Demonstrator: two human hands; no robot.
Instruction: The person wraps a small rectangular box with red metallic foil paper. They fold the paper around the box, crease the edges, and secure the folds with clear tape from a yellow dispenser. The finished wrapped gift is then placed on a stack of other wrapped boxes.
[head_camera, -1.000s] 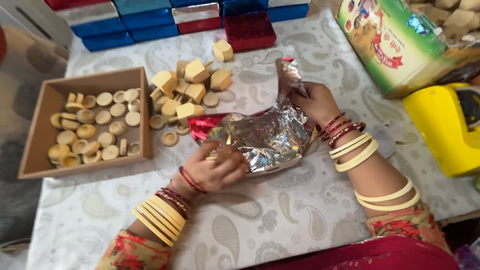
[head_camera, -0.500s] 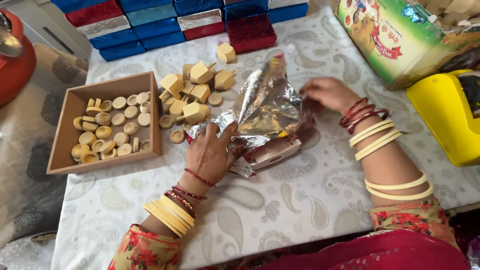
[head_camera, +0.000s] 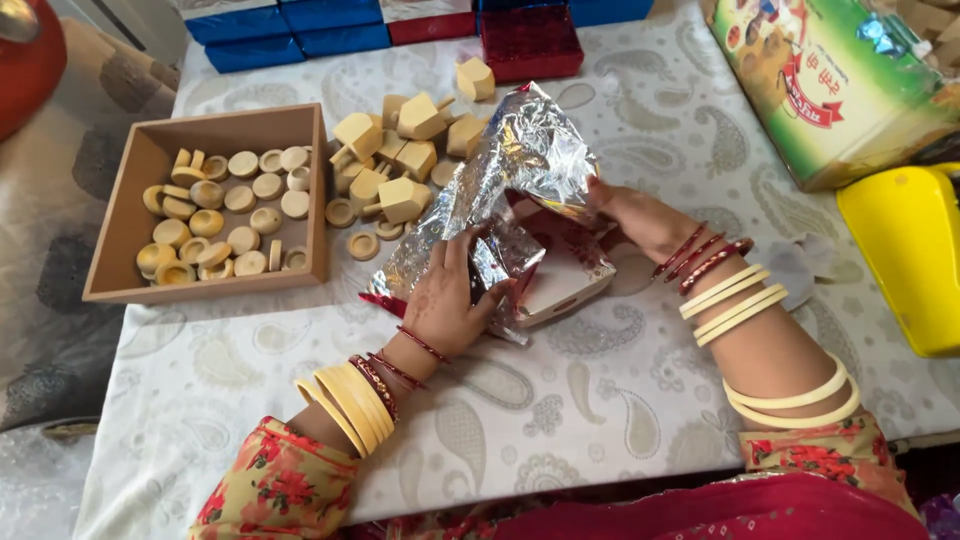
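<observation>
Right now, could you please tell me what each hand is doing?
Left hand: closed on the silver foil wrapping.
Right hand: holding the same foil's far edge; grip partly hidden.

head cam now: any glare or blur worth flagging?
Head view: the silver foil wrap throws bright glare patches, washing out its creases; daylight is soft, and the wooden tray casts a faint shadow along its near edge. Left hand and right hand are sharp, no motion blur; frame corners look slightly stretched.

Your hands crumple a silver foil wrapper (head_camera: 510, 185) at centre. Blue boxes (head_camera: 290, 25) and a red box (head_camera: 530, 42) stand far; a green carton (head_camera: 830, 85) far right.
</observation>
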